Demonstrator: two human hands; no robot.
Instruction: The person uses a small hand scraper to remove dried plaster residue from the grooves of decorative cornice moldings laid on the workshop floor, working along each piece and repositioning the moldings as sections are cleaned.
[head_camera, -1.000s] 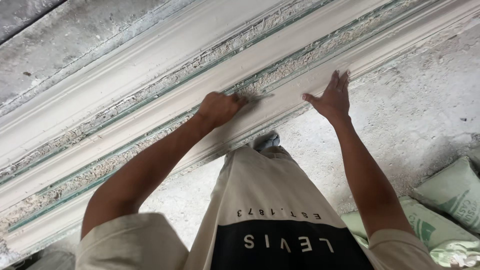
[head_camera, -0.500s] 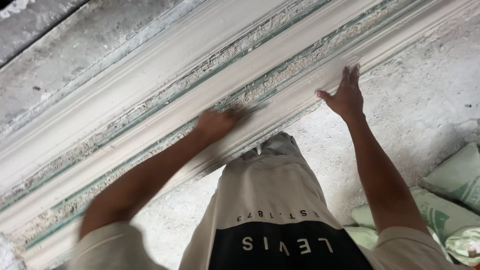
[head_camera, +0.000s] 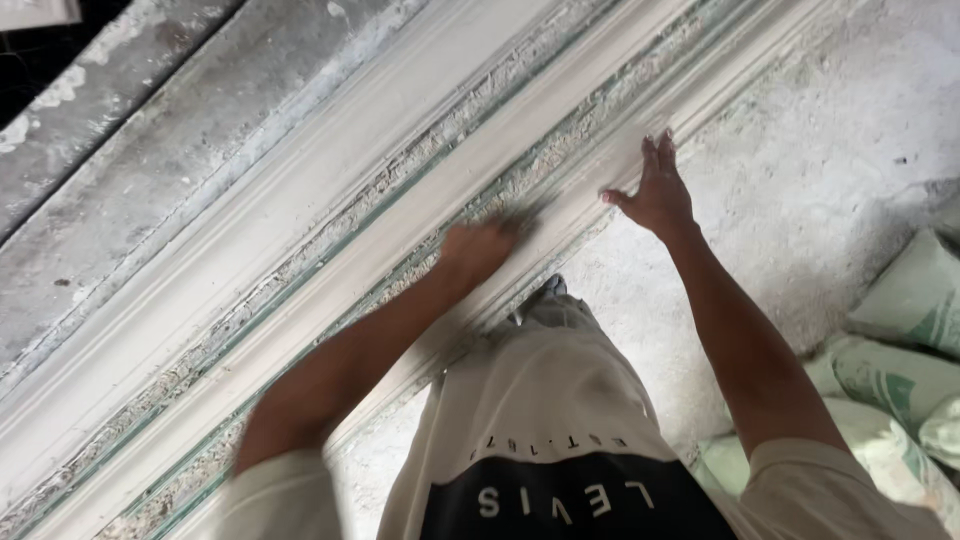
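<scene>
Soft, even daylight with faint shadows; the left hand (head_camera: 478, 250) and forearm are motion-blurred.

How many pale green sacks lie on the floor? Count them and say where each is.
3 pale green sacks, all at the right edge: one uppermost, one below it, one lowest by the right arm. More may lie out of frame.

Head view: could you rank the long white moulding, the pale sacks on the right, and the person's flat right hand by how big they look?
1. Long white moulding.
2. Pale sacks, partly cut off by the frame.
3. Right hand.
</scene>
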